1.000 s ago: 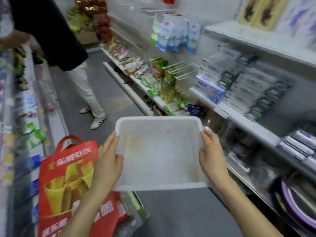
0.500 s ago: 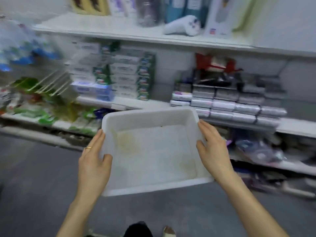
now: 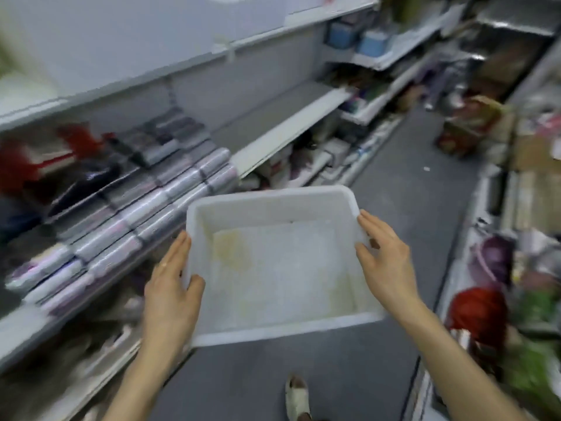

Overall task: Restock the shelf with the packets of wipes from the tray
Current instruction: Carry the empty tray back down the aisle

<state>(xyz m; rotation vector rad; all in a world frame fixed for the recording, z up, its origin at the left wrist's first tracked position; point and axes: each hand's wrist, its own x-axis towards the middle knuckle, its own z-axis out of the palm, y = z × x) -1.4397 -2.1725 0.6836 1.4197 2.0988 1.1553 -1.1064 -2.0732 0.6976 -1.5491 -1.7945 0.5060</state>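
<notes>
Tray (image 3: 282, 268), white and stained, hangs over the aisle floor (image 3: 409, 214), your left grip (image 3: 171, 299) and right grip (image 3: 388, 268) each clamped on a side wall, beside blurred stacked packets (image 3: 121, 226), probably wipes, on the shelf (image 3: 288, 132)

Head-worn view, close above tray (image 3: 273, 197)

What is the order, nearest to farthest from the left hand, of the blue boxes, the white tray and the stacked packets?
1. white tray: the left hand holds its left wall.
2. stacked packets: on the shelf, just left of that hand.
3. blue boxes: on a high shelf, far ahead.
</notes>
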